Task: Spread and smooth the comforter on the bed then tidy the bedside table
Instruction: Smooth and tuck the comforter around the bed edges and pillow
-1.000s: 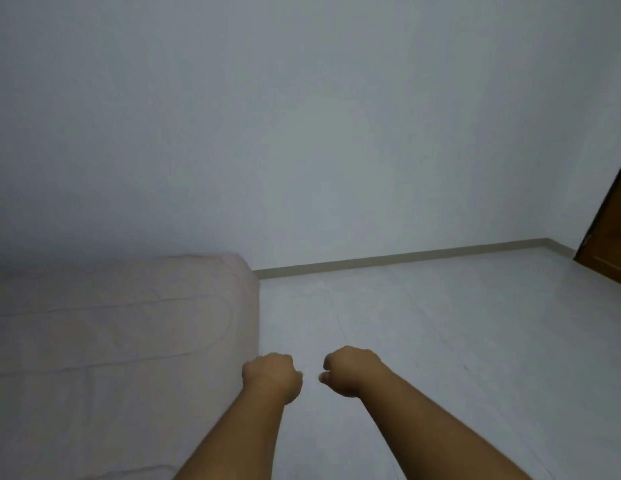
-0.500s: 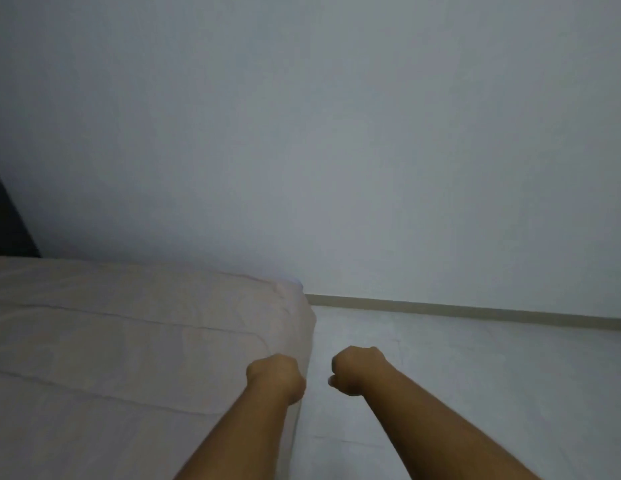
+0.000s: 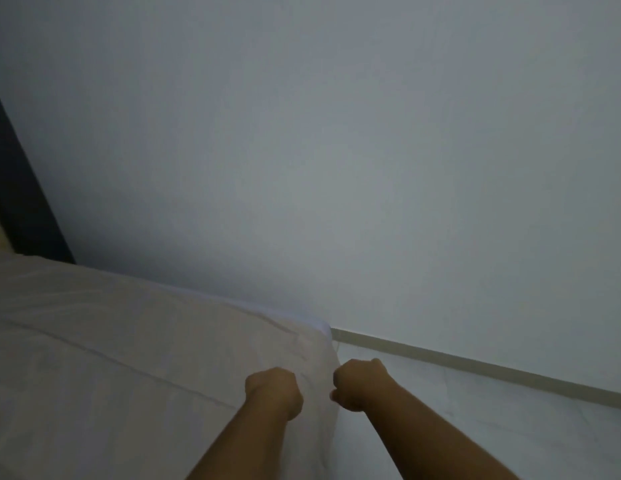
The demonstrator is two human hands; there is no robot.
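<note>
A pale, off-white comforter (image 3: 111,358) lies flat over the bed in the lower left, with faint stitched seams and its corner near the wall. My left hand (image 3: 274,389) is curled into a fist above the bed's edge near that corner, with nothing visible in it. My right hand (image 3: 361,384) is also a fist, just right of the bed's edge and above the floor, holding nothing I can see. No bedside table is in view.
A plain grey-white wall (image 3: 337,150) fills most of the view. A pale baseboard (image 3: 475,367) runs along the light tiled floor (image 3: 527,434) to the right of the bed. A dark upright panel (image 3: 21,202) stands at the far left.
The view has swung left, bringing more of the bed and the dark panel into sight and losing the brown door. Both fists stay close together and now sit at the bed's corner.
</note>
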